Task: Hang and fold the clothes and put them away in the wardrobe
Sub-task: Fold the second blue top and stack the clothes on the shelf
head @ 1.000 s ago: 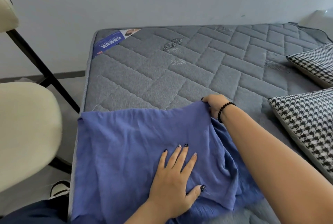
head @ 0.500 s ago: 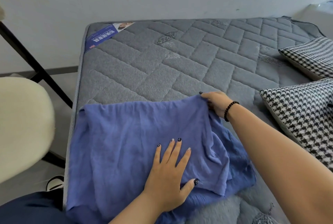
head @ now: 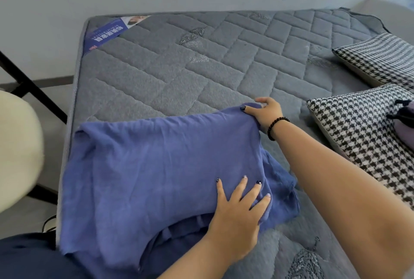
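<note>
Your left hand [head: 239, 213] has slid rightward, flat on the blue garment [head: 156, 166], while your right hand [head: 264, 112] still pinches its far corner, smoothing the fold.

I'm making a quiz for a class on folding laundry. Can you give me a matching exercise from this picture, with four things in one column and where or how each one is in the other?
Things:
1. blue garment
2. left hand
3. right hand
4. houndstooth pillows

States:
A. pinches the garment's far right corner
B. lie along the right side of the mattress
C. spread on the mattress's near left part
D. rests flat on the garment, fingers spread

Pairs: 1-C, 2-D, 3-A, 4-B
</note>
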Tool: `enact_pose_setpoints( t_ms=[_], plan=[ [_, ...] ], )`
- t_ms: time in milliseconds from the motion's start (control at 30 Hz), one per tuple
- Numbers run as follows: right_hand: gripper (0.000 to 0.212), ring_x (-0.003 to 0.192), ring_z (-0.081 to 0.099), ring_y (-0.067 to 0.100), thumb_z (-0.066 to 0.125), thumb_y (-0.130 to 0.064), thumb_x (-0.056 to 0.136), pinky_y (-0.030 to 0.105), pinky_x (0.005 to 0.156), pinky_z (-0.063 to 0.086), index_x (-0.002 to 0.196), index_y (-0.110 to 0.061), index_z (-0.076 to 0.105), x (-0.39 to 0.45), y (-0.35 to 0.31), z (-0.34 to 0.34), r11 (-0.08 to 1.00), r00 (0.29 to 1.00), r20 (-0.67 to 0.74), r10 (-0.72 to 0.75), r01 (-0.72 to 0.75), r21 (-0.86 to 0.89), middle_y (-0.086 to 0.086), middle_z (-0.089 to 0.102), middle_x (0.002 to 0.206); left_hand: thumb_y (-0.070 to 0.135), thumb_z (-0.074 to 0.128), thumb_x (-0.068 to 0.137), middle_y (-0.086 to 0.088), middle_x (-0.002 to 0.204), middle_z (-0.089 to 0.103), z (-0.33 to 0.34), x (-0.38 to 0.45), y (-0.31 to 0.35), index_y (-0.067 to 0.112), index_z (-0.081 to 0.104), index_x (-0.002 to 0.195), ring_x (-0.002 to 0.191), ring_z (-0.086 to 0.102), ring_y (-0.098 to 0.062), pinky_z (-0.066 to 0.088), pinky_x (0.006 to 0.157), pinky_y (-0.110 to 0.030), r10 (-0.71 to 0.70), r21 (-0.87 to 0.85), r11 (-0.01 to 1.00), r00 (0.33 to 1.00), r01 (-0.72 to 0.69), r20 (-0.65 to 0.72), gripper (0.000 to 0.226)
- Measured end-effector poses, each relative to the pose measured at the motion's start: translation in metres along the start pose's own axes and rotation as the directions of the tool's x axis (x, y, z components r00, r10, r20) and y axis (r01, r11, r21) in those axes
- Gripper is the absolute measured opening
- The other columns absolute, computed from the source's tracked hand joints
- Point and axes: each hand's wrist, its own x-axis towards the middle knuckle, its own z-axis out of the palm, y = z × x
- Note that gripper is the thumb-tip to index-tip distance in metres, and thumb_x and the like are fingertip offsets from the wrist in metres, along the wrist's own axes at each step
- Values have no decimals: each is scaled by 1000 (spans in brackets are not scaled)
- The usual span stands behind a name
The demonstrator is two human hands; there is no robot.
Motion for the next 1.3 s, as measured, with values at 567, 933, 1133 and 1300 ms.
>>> enact_pose_setpoints(
  t_ms=[567,933,1133,1300],
  plan=[
    [14,79,54,24,61,-21,88,30,66,42,95,-9,57,-2,-12,-1,934,996,89,-9,40,-356,9,59,89,15,38,89,14,90,56,-2,17,23,24,57,96,79,52,-10,43,76,-21,-399,-695,691,907,200,-136,22],
    [10,82,55,25,62,-20,89,34,73,48,89,-10,65,-15,-44,-58,908,994,-59,-97,64,-414,15,63,95,23,43,101,37,108,57,-77,17,31,37,52,106,108,50,16,36,92,-8,-813,-994,-85,573,69,109,17],
    [22,81,54,25,67,-23,86,37,73,49,98,-4,66,-39,-97,-43,875,990,68,-127,144,-461,10,60,91,28,44,99,44,122,49,-100,-6,47,46,45,132,119,42,18,33,95,-4,-761,-998,15,647,66,32,38],
    [19,71,53,22,66,-14,85,37,71,53,71,-10,54,-67,-132,36,918,957,262,-121,208,-337,9,54,76,25,41,93,34,113,61,-114,-47,22,62,54,110,112,51,16,37,87,-1,-923,-998,-67,380,-7,59,42]
  ],
)
